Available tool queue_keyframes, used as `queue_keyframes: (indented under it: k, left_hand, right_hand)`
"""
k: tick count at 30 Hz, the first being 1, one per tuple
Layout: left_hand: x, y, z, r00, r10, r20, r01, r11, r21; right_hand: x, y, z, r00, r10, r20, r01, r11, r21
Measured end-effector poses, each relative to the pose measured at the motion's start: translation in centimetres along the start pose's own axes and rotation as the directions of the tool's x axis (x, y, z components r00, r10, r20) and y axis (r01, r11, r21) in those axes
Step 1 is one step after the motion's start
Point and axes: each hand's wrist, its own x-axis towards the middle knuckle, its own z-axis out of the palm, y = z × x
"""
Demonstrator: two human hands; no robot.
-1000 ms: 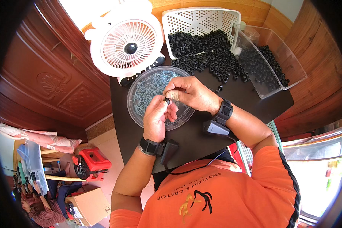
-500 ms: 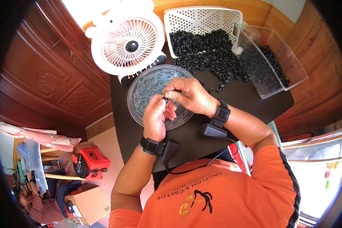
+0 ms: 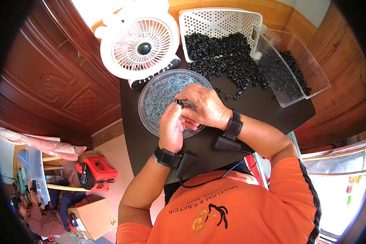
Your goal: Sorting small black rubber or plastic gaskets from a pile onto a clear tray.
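Note:
A small black ring-shaped piece (image 3: 180, 104) is pinched where my hands meet, above a round clear tub (image 3: 140, 106) holding many tiny bluish, shiny pieces (image 3: 162, 91). My left hand (image 3: 173, 129) is closed, its thumb tip against the black piece. From the right, my right hand (image 3: 208, 106) grips the same piece between thumb and forefinger. Its other fingers curl close to the left fingertips and partly hide them. Whether a bluish piece is also between the fingers cannot be made out.
A white fan (image 3: 144, 49) stands behind the tub. Black pieces (image 3: 236, 67) spill from a tipped white perforated basket (image 3: 219, 19) onto the dark table (image 3: 150, 152). At right, a clear bin (image 3: 313, 77) holds more. Another person (image 3: 42, 217) sits low at far left, near a cardboard box (image 3: 95, 219).
The black piece sits slightly higher and shows more between the fingertips. My right hand has turned a little, its fingers lower over the left ones. The whole view has shifted slightly.

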Motion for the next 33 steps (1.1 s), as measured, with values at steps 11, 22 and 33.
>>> queue_keyframes:
  k: [11,22,33]
  left_hand:
    - [-0.7,0.5,0.3,1.0,-0.011,-0.001,0.011,0.997,0.074]
    - [-0.8,0.6,0.3,0.997,0.061,0.055,-0.064,0.997,0.038]
    - [-0.5,0.6,0.0,0.975,0.193,0.107,-0.169,0.965,-0.2]
  right_hand:
    - [0.0,-0.4,0.0,0.991,-0.129,-0.039,0.13,0.99,0.048]
    - [0.3,-1.9,-0.8,0.984,-0.18,-0.014,0.179,0.984,-0.018]
    - [0.7,-5.4,-1.1,0.986,-0.124,-0.108,0.098,0.97,-0.224]
